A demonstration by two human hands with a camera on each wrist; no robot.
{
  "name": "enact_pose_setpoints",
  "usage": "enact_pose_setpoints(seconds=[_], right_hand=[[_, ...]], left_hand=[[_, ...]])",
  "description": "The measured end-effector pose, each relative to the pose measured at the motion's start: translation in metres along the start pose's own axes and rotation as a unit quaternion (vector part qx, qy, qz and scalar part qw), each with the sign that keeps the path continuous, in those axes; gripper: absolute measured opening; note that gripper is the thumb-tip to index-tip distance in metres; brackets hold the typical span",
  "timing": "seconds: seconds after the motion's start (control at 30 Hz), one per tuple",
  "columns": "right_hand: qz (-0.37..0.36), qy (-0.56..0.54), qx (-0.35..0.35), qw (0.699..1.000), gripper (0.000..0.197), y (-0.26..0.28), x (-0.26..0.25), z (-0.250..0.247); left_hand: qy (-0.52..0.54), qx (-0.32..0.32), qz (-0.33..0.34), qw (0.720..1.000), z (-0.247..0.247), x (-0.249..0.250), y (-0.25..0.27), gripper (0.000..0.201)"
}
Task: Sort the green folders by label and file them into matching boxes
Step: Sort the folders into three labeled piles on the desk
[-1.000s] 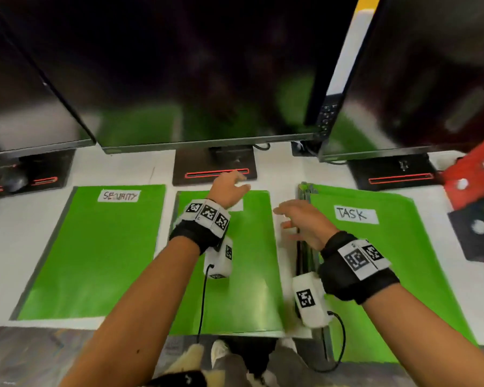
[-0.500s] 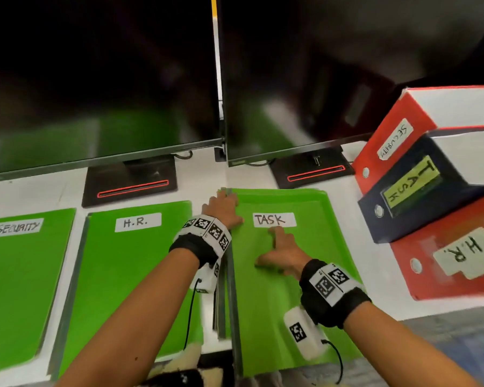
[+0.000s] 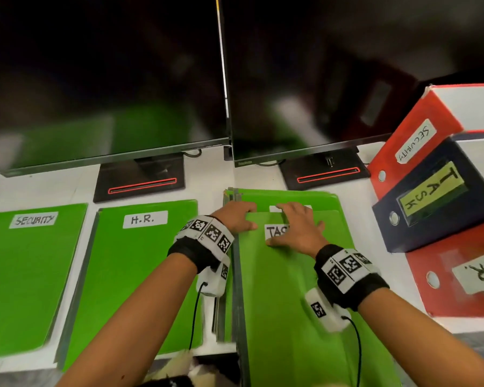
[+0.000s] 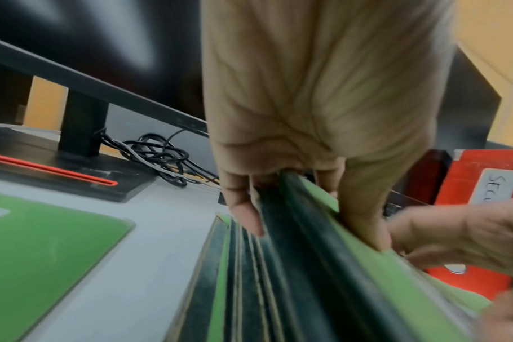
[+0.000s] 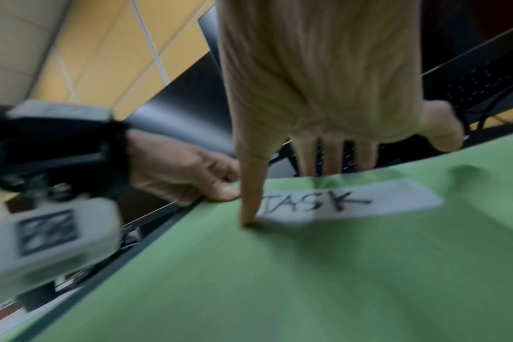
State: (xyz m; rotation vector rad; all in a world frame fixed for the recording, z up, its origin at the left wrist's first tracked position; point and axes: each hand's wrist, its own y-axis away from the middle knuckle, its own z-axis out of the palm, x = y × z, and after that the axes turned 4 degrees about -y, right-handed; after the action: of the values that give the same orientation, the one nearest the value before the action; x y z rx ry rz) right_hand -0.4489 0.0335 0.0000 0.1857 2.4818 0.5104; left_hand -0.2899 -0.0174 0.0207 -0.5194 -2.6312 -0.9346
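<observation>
2 dark monitors [image 3: 104,79] stand on a white desk [image 3: 213,174], black cables [image 4: 158,157] tangled behind.

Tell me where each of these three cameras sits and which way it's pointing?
Head: worn on the head, facing forward and down at the desk and TASK folder; both forearms, left hand and right hand show.
Left wrist: under the left wrist, looking along the palm at the folder stack; its fingers grip the TASK folder.
Right wrist: under the right wrist, looking along the palm at the TASK label; the left hand shows too.
Shared: head and left wrist both catch the red SECURITY box.
</observation>
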Motion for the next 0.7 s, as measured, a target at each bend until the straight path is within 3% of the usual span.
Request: enact_pose_setpoints(seconds=[0.07, 0.17, 0.27, 0.37, 0.7], right_hand=[[-0.01, 0.031, -0.047, 0.998, 0.075, -0.008, 0.003, -0.01], [-0.035, 0.039, -0.067, 0.996, 0.065, -0.015, 0.006, -0.01], [-0.052, 0.058, -0.093, 0.993, 0.069, -0.013, 0.009, 0.004], [-0.046, 0.069, -0.091, 0.992, 0.073, -0.012, 0.013, 0.014], [-0.051, 0.069, -0.099, 0.991, 0.077, -0.013, 0.019, 0.019]], left_hand=[[0.021, -0.021, 0.002, 1.0, -0.003, -0.006, -0.002, 0.022], [0.041, 0.018, -0.027, 0.999, -0.005, -0.014, -0.007, 0.036], [0.023, 0.098, -0.069, 0.993, -0.003, -0.025, -0.017, 0.025], [-0.024, 0.097, -0.1, 0.99, 0.003, -0.023, -0.027, 0.045], [-0.114, 0.139, -0.128, 0.975, 0.0, -0.007, -0.039, 0.037]])
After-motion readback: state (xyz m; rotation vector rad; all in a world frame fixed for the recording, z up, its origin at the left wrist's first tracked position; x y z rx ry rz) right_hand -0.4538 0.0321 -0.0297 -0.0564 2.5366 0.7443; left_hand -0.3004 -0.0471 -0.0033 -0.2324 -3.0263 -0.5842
